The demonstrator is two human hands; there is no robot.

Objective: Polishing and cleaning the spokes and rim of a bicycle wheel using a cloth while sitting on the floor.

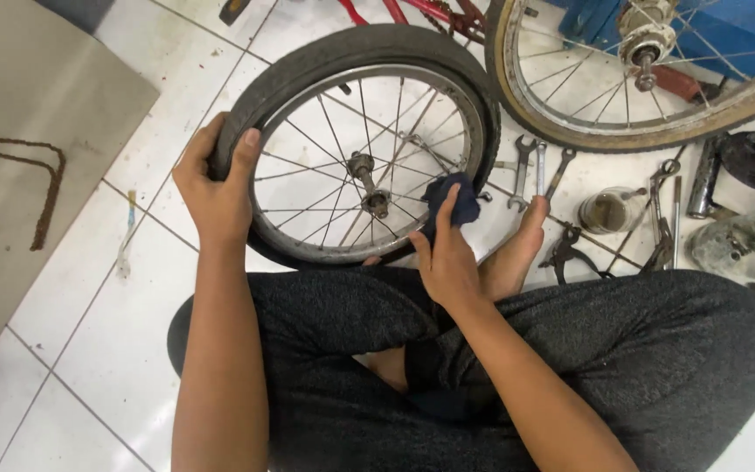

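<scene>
Cross-legged in dark grey trousers on white floor tiles. Right hand pressing a dark blue cloth against the rim, fingers together. Left hand clamped on the black-tyred spoked wheel, propped against the lap. Beyond: steel spanners, larger bare rim.

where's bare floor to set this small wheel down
Bare white tile lies left of the small wheel, between the grey mat and the left hand. Right of the wheel it is crowded: wrenches, pliers, big rim.
</scene>
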